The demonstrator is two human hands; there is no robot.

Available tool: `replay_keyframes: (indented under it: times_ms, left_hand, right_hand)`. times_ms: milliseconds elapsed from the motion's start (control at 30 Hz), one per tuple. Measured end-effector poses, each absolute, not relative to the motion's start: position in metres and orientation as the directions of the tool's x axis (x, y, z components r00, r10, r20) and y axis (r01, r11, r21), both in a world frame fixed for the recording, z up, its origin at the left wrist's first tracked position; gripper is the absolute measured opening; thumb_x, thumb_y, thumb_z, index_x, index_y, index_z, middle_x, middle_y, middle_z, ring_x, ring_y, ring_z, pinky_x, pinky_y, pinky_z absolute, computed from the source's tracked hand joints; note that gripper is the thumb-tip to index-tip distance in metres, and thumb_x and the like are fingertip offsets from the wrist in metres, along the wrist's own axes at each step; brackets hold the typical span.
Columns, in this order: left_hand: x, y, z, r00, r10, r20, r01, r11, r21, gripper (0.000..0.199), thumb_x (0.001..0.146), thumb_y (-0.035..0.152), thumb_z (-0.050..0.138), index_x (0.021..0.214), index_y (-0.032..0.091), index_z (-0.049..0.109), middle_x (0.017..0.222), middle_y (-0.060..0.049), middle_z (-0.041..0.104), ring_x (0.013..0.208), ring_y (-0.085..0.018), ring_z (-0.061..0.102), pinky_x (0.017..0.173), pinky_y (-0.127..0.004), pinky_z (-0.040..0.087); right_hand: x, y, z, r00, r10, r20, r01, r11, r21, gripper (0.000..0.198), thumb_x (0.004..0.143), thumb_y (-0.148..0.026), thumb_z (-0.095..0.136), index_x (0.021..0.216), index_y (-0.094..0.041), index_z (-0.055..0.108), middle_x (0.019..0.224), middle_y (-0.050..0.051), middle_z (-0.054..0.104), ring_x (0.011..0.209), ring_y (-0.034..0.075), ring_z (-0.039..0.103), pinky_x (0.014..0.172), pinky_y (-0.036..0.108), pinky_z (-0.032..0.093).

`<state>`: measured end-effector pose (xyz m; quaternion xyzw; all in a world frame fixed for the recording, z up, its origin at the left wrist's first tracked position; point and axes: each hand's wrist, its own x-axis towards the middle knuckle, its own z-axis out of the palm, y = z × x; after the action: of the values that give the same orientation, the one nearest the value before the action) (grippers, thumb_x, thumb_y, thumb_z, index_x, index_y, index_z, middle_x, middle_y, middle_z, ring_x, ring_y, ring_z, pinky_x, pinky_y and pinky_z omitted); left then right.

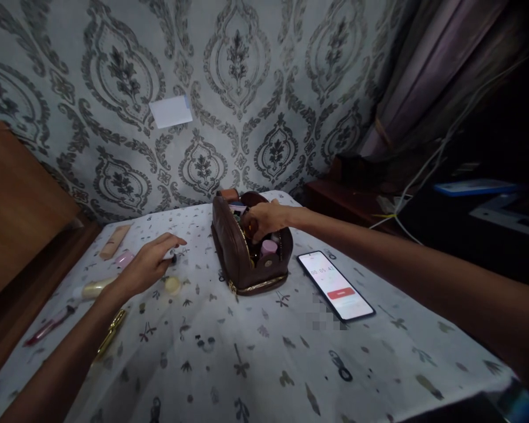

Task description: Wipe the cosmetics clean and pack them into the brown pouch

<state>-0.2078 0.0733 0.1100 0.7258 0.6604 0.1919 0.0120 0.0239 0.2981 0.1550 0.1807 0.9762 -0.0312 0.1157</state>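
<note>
A brown toiletry bag (231,244) with gold zips stands unzipped on the table. My right hand (267,217) reaches into it from the right, fingers bent round a small amber-brown item (251,225) whose kind is unclear. Below those fingers, a pink-lidded jar (268,247) sits inside the bag; other contents are partly hidden. To the left, my left hand (147,264) is low over the cloth, fingers curled with a small whitish, dark-ended thing (170,255) between finger and thumb. A pale yellow round item (173,286) lies just below that hand.
Left of the bag lie a peach tube (115,241), a pink item (124,259), a cream tube (97,288), a red lip-gloss-like tube (48,326) and a gold clip-like object (111,332). A phone (337,286) showing a timer lies right of the bag. Patterned wallpaper (238,76) stands behind.
</note>
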Motion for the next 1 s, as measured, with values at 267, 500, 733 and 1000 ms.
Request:
replay_keyframes:
  times_ms: [267,500,733,1000]
  left_hand:
    - [-0.207,0.062,0.099,0.069,0.981,0.181,0.948,-0.121,0.294,0.056,0.069,0.002,0.040,0.118,0.020,0.059,0.118,-0.007,0.064,0.111,-0.021,0.062,0.094,-0.033,0.051]
    - [-0.207,0.063,0.083,0.061,0.983,0.173,0.950,-0.110,0.291,0.057,0.069,0.000,0.042,0.119,0.021,0.060,0.115,-0.007,0.064,0.109,-0.021,0.063,0.096,-0.034,0.050]
    - [-0.278,0.056,0.072,-0.405,0.890,0.210,0.905,0.357,0.234,0.045,0.075,0.007,0.047,0.116,0.016,0.061,0.116,-0.012,0.062,0.110,-0.027,0.060,0.100,-0.041,0.046]
    - [-0.350,0.040,0.069,-0.516,0.855,0.047,0.815,0.473,0.335,0.043,0.075,0.030,0.060,0.115,0.014,0.063,0.109,-0.008,0.067,0.106,-0.025,0.061,0.094,-0.033,0.048]
  right_hand:
    - [0.026,0.295,0.154,-0.916,0.341,-0.213,0.358,0.933,-0.043,0.033,0.071,-0.036,0.076,0.099,-0.020,0.076,0.098,0.005,0.076,0.092,0.024,0.066,0.066,0.027,0.035]
    - [0.029,0.296,0.151,-0.941,0.299,-0.155,0.308,0.951,-0.034,0.036,0.072,-0.036,0.073,0.104,-0.020,0.075,0.094,0.006,0.076,0.086,0.023,0.066,0.064,0.027,0.037]
    - [0.047,0.295,0.152,-0.919,0.363,0.156,0.353,0.932,-0.088,0.026,0.080,-0.032,0.065,0.102,-0.024,0.076,0.096,0.007,0.076,0.083,0.026,0.067,0.065,0.033,0.040]
    - [0.079,0.204,0.144,-0.670,0.280,0.688,0.056,0.942,-0.330,0.018,0.090,-0.031,0.060,0.103,-0.031,0.073,0.096,0.006,0.074,0.090,0.027,0.067,0.081,0.043,0.052]
